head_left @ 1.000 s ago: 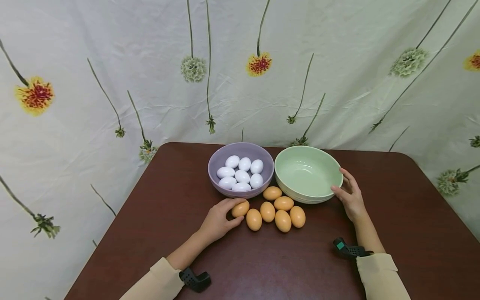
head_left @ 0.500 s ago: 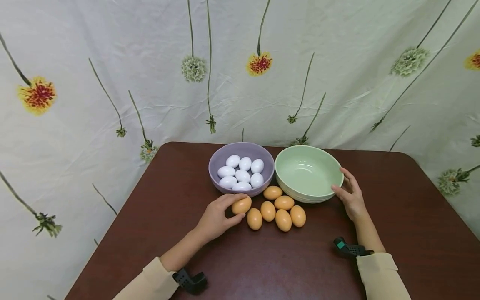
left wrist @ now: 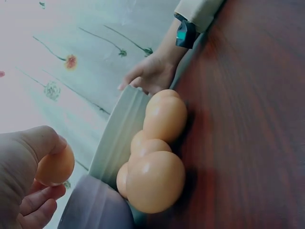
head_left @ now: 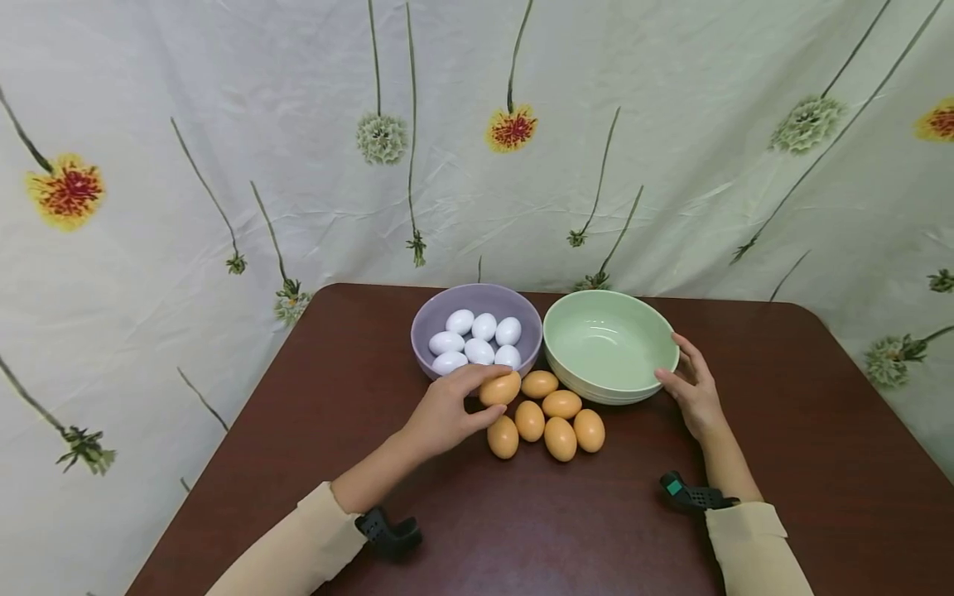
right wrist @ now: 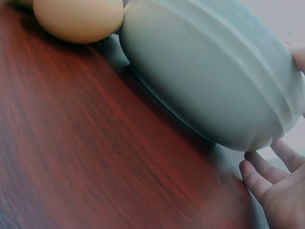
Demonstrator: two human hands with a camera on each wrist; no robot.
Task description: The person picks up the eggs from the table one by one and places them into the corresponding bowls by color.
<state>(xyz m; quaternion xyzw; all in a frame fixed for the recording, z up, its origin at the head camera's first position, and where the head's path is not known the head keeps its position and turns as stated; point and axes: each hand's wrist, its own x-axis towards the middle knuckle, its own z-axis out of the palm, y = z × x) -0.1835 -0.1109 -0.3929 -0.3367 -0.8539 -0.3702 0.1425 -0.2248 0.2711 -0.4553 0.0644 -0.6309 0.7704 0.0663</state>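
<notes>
My left hand (head_left: pixel 452 414) pinches a brown egg (head_left: pixel 500 389) between thumb and fingers. That egg is raised in front of the purple bowl (head_left: pixel 421 319) and hides part of its near side; in the left wrist view the held egg (left wrist: pixel 59 167) is apart from the others. White eggs (head_left: pixel 479 352) lie in the purple bowl. On the table in front of the bowls sit several brown eggs (head_left: pixel 561 439). My right hand (head_left: pixel 699 401) holds the right side of the green bowl (head_left: pixel 607 339), thumb near the rim, fingers against the outer wall (right wrist: pixel 209 71).
The two bowls stand side by side near the far edge of the dark red-brown table (head_left: pixel 581 530). Behind it hangs a pale cloth (head_left: pixel 298 99) printed with flowers. A black wrist device (head_left: pixel 389 534) sits on each forearm.
My left hand has picked the leftmost brown egg up from the table and carried it rightward and up, in front of the purple bowl's rim. My right hand stays on the green bowl.
</notes>
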